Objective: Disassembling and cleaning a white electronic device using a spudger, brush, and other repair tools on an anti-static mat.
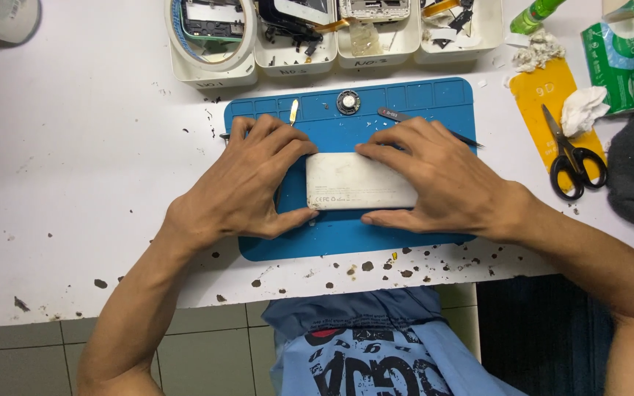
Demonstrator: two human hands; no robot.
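A white rectangular slab, like a phone back or power bank, lies flat on a blue work mat. My left hand grips its left end, thumb below and fingers above. From the right, my right hand holds the other end, fingers along the top edge and thumb along the bottom. Both hands press it against the mat.
Several white trays with phone parts line the back of the white table. On the mat lie a small round part, a yellow-tipped tool and a dark pry tool. Black scissors rest on a yellow sheet; a green tissue pack is at right.
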